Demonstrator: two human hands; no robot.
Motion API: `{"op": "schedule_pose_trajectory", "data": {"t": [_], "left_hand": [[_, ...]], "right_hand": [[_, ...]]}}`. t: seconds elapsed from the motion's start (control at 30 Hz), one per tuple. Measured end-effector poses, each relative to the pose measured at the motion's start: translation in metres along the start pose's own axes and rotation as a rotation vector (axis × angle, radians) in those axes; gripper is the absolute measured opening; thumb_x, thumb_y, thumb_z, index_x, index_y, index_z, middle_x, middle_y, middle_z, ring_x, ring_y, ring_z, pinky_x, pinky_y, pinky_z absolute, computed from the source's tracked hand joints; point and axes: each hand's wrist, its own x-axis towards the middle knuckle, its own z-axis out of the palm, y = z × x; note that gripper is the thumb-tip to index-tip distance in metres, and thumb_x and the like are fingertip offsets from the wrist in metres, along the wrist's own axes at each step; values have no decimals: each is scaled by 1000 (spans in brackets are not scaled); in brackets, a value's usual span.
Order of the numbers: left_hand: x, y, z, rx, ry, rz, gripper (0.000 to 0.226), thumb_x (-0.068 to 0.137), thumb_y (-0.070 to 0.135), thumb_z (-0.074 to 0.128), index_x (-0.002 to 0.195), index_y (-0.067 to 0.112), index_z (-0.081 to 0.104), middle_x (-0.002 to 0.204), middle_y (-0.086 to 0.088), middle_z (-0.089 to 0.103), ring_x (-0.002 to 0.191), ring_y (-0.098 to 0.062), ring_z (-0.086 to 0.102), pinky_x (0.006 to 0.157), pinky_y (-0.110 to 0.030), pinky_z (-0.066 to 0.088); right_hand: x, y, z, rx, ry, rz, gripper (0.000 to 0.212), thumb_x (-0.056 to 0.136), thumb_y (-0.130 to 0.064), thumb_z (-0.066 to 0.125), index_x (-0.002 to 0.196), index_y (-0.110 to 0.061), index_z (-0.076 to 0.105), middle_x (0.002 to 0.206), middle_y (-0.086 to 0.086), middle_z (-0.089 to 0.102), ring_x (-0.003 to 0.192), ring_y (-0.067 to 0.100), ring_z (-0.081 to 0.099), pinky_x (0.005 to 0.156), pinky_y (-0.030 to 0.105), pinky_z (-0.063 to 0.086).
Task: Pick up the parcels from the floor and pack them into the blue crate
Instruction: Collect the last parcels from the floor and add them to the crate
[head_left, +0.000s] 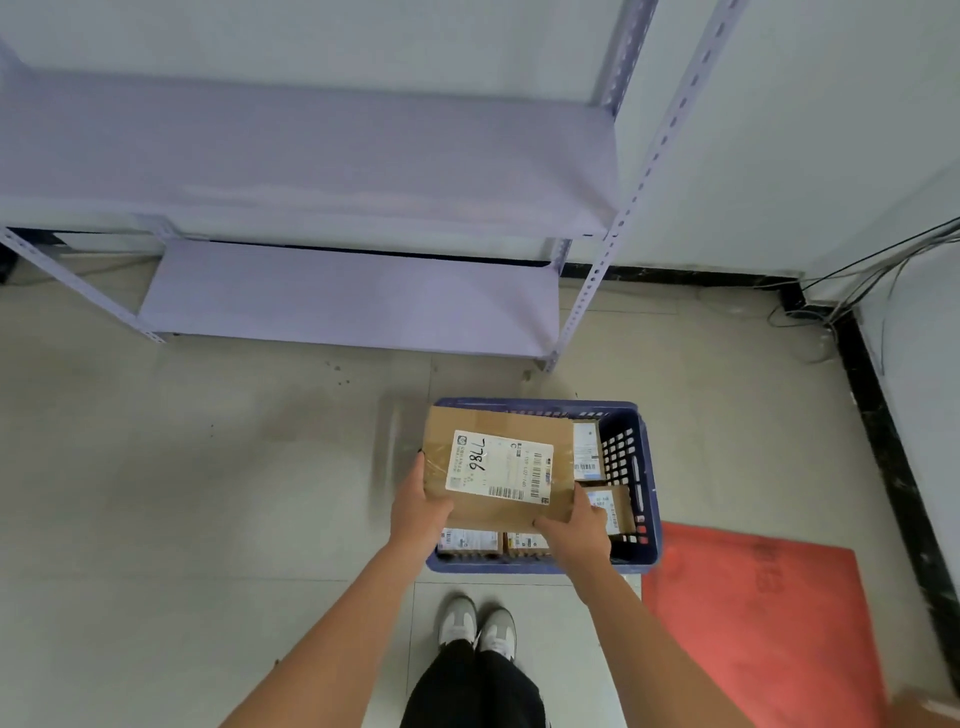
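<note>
Gripping large parcel (498, 470) both-handed, over blue crate (647, 483)

Large parcel (498, 467) covers most of the blue crate (647, 488) interior; smaller parcels (467, 540) beneath only partly visible, label print illegible.

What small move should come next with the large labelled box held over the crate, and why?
Probably lower the large cardboard box flat onto the smaller parcels and let go. Both the left hand and the right hand grip its near corners, it sits over the blue crate, and labelled parcels already fill the bottom beneath it, so it seems to have nowhere lower to go.
</note>
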Motion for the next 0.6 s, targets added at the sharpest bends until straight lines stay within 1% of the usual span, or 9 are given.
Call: {"op": "schedule_pose_trajectory", "data": {"t": [0.03,0.07,0.13,0.17,0.23,0.37,0.43,0.5,0.6], "left_hand": [[5,0,6,0,-5,1,71,85,-3,46,145,25,23,131,2,48,77,-2,49,48,-4,43],[11,-2,13,8,1,9,71,84,-6,46,144,25,26,132,0,45,79,-5,51,48,-3,45],[29,-7,24,56,23,14,72,80,-9,46,143,23,30,134,-9,37,97,-20,52,74,-18,54],[40,-11,31,85,27,-4,73,80,-8,47,144,24,28,133,-11,31,104,-23,49,86,-26,52],[66,-23,46,121,10,-37,74,82,-5,47,146,24,24,129,-10,26,111,-25,45,96,-32,47],[135,-59,77,181,4,-33,67,86,1,45,146,24,24,124,-9,30,103,-21,45,87,-26,44],[175,-81,93,235,25,-60,66,89,7,42,148,26,17,128,-8,29,109,-21,42,95,-27,39],[215,-103,107,270,39,-89,69,90,8,41,148,27,11,131,-8,29,118,-23,39,107,-35,35],[269,-137,123,321,35,-101,76,86,4,45,149,23,7,137,-13,32,123,-32,39,104,-46,39]], "right_hand": [[7,3,-2,1,-1,17,78,83,-28,60,148,-22,16,139,11,31,105,26,52,75,29,45],[15,6,-2,2,1,21,78,83,-28,60,148,-21,17,138,11,31,102,25,51,74,29,44],[35,13,-1,-2,2,26,77,83,-27,59,147,-22,18,136,11,31,96,24,49,73,29,44],[47,16,1,3,-1,36,77,82,-27,59,147,-22,18,136,11,31,94,23,49,73,30,44],[77,23,8,12,-10,58,77,82,-26,59,147,-23,17,136,9,30,92,22,48,73,30,46],[150,40,37,41,-33,84,76,83,-26,58,147,-22,18,138,8,33,100,19,50,76,28,46],[189,47,57,82,-65,102,74,84,-25,58,147,-22,19,138,7,34,91,14,49,69,22,44],[232,55,80,138,-86,99,74,84,-22,58,147,-23,19,139,6,32,97,16,46,75,26,44],[292,62,113,196,-95,62,75,84,-20,57,148,-26,18,141,3,30,110,19,44,87,31,43]]}}
